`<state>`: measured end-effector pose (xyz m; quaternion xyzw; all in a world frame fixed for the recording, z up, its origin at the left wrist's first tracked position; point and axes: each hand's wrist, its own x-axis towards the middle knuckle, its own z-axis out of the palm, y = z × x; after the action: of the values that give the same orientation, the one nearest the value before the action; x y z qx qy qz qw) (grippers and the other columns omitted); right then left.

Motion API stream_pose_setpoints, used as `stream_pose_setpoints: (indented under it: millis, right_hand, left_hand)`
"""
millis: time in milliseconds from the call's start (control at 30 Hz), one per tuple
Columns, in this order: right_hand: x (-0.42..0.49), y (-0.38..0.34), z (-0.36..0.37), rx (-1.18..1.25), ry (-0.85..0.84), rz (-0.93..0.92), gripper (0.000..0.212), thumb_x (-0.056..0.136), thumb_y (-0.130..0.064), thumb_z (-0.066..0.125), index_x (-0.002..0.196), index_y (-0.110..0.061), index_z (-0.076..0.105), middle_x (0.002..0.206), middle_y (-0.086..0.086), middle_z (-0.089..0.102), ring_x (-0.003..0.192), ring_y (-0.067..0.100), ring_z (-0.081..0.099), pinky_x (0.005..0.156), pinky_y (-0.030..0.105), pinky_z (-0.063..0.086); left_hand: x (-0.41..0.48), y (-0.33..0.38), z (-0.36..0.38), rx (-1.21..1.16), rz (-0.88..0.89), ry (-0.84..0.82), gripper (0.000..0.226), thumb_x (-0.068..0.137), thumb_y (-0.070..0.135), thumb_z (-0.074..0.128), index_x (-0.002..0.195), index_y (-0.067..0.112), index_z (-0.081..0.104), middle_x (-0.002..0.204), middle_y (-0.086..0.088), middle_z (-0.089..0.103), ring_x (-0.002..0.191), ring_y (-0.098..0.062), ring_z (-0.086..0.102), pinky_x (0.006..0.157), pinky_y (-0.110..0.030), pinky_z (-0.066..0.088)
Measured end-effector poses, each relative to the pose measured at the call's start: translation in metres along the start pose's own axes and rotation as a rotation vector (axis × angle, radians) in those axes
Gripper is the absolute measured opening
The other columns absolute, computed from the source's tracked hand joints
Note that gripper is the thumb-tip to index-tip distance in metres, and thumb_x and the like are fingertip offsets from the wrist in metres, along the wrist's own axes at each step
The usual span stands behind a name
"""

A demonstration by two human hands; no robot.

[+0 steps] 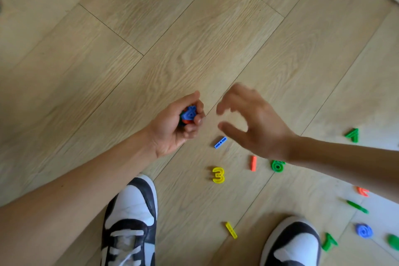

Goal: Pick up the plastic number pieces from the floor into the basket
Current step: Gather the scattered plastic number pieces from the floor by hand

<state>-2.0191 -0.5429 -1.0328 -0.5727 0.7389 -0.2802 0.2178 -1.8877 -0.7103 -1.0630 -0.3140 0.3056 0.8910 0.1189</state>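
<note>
My left hand (pixel 172 123) is curled round a small bunch of plastic number pieces (pixel 188 114); a blue one and a red one show between the fingers. My right hand (pixel 252 119) hovers just to its right with fingers spread and loosely bent, holding nothing. Below the right hand on the wooden floor lie a blue bar piece (pixel 220 142), a yellow 3 (pixel 218 175), an orange bar (pixel 253 163) and a green 6 (pixel 277 165). Further right lie a green 4 (pixel 352 135) and several more pieces. No basket is in view.
My two black-and-white shoes stand at the bottom, the left shoe (pixel 131 220) and the right shoe (pixel 291 244). A yellow bar (pixel 231 230) lies between them. A green 1 (pixel 328 242), a blue piece (pixel 364 230), a green bar (pixel 357 207) and an orange piece (pixel 362 191) lie at the lower right.
</note>
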Motion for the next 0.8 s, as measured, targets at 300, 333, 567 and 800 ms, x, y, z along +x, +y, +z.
stream_pose_setpoints:
  millis: [300, 333, 567, 800]
  right_hand:
    - [-0.023, 0.020, 0.040, -0.422, -0.254, -0.190, 0.007, 0.089, -0.018, 0.065, 0.094, -0.012, 0.065, 0.092, 0.007, 0.062, 0.085, 0.029, 0.060, 0.071, 0.039, 0.044]
    - [-0.020, 0.021, 0.039, -0.412, -0.270, -0.184, 0.008, 0.091, -0.018, 0.062, 0.096, -0.012, 0.066, 0.094, 0.006, 0.062, 0.087, 0.029, 0.060, 0.073, 0.038, 0.043]
    - [-0.043, 0.024, 0.002, -0.250, -0.272, -0.106, 0.009, 0.090, -0.016, 0.067, 0.099, -0.017, 0.066, 0.099, 0.001, 0.059, 0.088, 0.022, 0.055, 0.076, 0.034, 0.043]
    - [-0.097, 0.032, 0.005, -0.379, -0.388, -0.232, 0.006, 0.094, -0.017, 0.063, 0.099, -0.016, 0.068, 0.110, 0.002, 0.065, 0.101, 0.027, 0.059, 0.079, 0.036, 0.045]
  left_hand:
    - [-0.018, -0.037, 0.021, 1.171, 0.073, -0.087, 0.020, 0.083, 0.029, 0.070, 0.069, 0.018, 0.061, 0.054, 0.013, 0.055, 0.048, 0.000, 0.048, 0.048, -0.013, 0.035]
    - [-0.019, -0.046, 0.026, 1.383, 0.162, -0.113, 0.016, 0.082, 0.030, 0.069, 0.073, 0.020, 0.060, 0.056, 0.013, 0.054, 0.052, -0.001, 0.049, 0.051, -0.017, 0.034]
    - [-0.030, -0.090, 0.041, 2.218, 0.417, -0.242, 0.042, 0.094, 0.033, 0.057, 0.127, 0.017, 0.036, 0.092, -0.006, 0.063, 0.078, -0.025, 0.061, 0.054, -0.033, 0.027]
    - [-0.026, -0.091, 0.042, 2.360, 0.348, -0.164, 0.046, 0.085, 0.026, 0.068, 0.122, 0.014, 0.044, 0.091, -0.003, 0.068, 0.080, -0.027, 0.070, 0.051, -0.032, 0.037]
